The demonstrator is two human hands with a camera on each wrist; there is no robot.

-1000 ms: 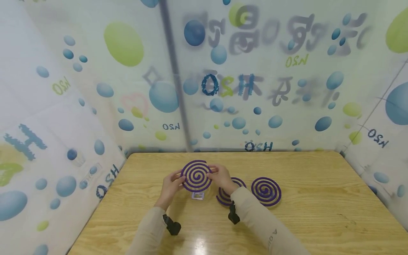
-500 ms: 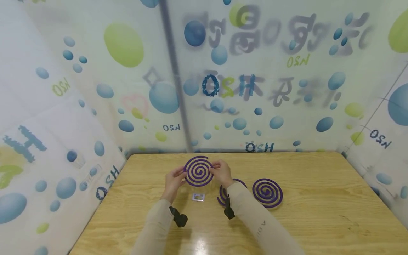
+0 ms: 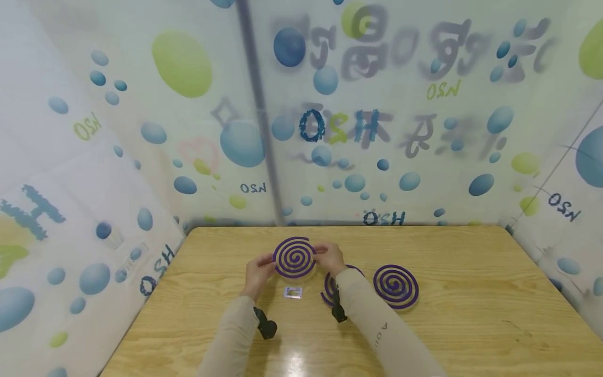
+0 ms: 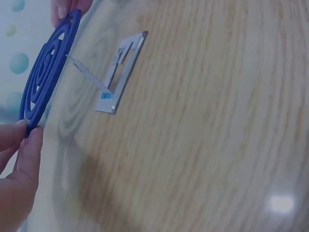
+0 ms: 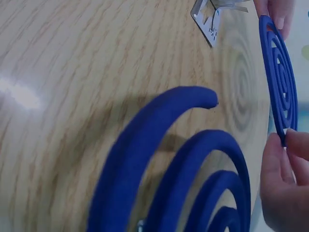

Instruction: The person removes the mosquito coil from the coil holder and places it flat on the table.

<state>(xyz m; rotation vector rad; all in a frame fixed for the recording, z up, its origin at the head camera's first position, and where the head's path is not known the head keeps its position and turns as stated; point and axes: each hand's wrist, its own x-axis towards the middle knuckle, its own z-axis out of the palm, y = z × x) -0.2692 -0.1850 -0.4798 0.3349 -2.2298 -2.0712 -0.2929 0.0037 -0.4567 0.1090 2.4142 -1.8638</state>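
The held coil (image 3: pixel 296 257) looks matt, and so does the lying coil (image 5: pixel 125 159), its surface even and dull. The small stand (image 4: pixel 129 72) is thin, shiny sheet metal with clean-cut edges. The table (image 3: pixel 471 314) shows wood grain beneath a glossy finish (it faintly mirrors the held coil). The sleeves (image 3: pixel 231 332) are matt cloth; the printed backdrop (image 3: pixel 400 94) is smooth, perhaps plastic sheeting, though too far off to be sure.
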